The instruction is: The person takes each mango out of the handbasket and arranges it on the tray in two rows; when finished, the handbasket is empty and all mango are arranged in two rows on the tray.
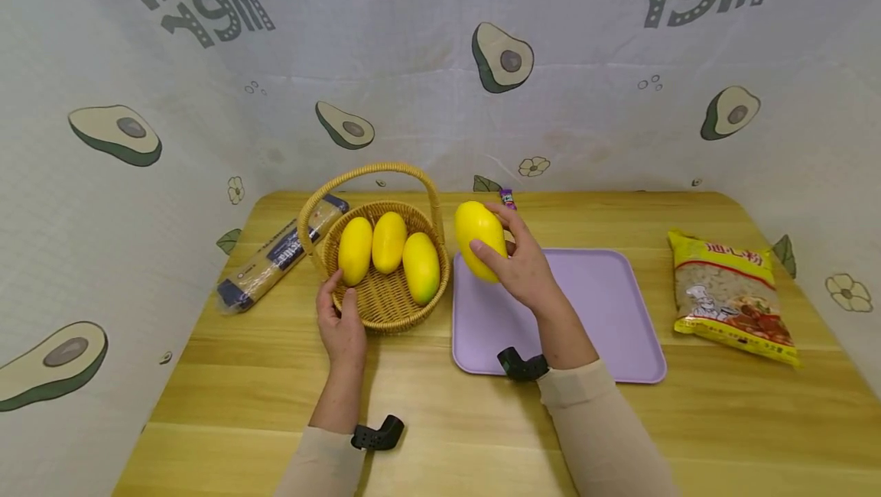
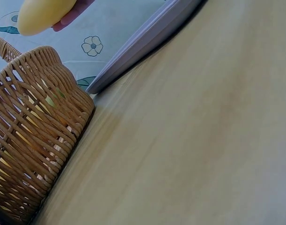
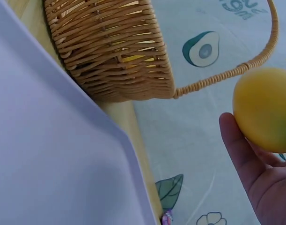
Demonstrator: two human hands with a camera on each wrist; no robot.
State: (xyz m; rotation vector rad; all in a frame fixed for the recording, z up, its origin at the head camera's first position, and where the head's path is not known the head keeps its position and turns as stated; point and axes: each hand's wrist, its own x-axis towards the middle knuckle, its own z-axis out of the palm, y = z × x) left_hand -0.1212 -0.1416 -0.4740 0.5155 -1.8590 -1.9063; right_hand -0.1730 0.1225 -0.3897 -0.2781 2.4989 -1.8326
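Observation:
In the head view my right hand (image 1: 526, 271) holds a yellow mango (image 1: 476, 241) above the left part of a lilac tray (image 1: 592, 313). The right wrist view shows the thumb and fingers around this mango (image 3: 267, 110), which has a greenish patch. A round wicker basket (image 1: 392, 321) with a tall arched handle stands left of the tray. Inside it lie three mangoes: a left one (image 1: 355, 251), a middle one (image 1: 389, 242) and a right one (image 1: 421, 267). My left hand (image 1: 342, 332) grips the basket's near left rim, partly hidden from its own wrist camera.
Behind the basket, at the left, lies a long clear packet of noodles (image 1: 282, 252) with dark blue ends. A yellow-edged food bag (image 1: 733, 298) lies right of the tray. A small purple wrapped candy (image 1: 508, 199) is by the back edge, near the printed curtain (image 1: 413, 61).

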